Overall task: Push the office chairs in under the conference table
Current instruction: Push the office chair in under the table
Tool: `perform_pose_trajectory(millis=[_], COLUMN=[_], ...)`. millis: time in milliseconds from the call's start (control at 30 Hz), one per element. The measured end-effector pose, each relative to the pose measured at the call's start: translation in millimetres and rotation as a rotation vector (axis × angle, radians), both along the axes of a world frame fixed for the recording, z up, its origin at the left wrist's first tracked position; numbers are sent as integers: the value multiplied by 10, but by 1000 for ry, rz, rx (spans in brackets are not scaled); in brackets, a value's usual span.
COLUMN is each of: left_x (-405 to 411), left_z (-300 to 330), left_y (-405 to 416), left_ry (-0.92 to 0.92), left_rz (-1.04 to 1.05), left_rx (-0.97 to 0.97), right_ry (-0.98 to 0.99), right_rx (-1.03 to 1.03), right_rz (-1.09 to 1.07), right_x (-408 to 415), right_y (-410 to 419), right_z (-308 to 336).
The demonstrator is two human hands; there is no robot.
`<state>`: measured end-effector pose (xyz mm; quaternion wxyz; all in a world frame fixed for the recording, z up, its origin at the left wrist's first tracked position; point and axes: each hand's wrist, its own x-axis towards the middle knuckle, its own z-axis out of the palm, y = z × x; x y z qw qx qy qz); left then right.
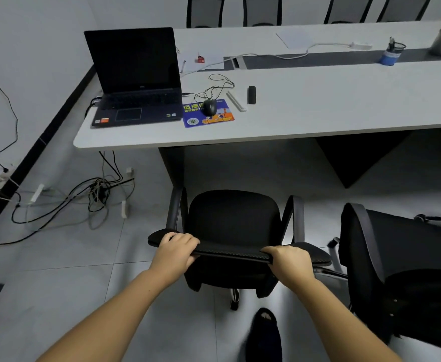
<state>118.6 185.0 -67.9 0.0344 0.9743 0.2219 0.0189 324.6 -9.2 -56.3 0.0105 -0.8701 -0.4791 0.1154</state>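
Observation:
A black office chair [233, 218] with armrests stands on the tiled floor in front of me, facing the white conference table [318, 108]. Its seat sits short of the table's front edge, with open floor between them. My left hand [176, 250] grips the left part of the chair's backrest top. My right hand [290, 262] grips the right part of the same edge. A second black office chair [397, 270] stands to the right, turned sideways and away from the table.
On the table lie an open laptop [136, 77], a mouse [209, 107] on a blue pad, cables and a pen cup [391, 53]. Tangled cords and power strips [96, 194] cover the floor at left. Several chairs [262, 10] line the far side. My foot [263, 333] is below.

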Motion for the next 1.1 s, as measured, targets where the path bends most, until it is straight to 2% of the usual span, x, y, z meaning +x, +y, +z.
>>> perform_pose_trajectory(millis=[333,633,1100], left_x=[1005,1651,2313], left_z=[-20,-7,61], left_y=[840,1465,2580], left_ry=[40,11,44], left_rz=[-40,101,64], left_rx=[66,20,56], right_ry=[8,-21,-60], right_rx=[-23,-52,-73], right_rz=[80,221,196], right_x=[1103,2012,2612], right_y=[861,1816,2865], right_z=[-75,-10,-50])
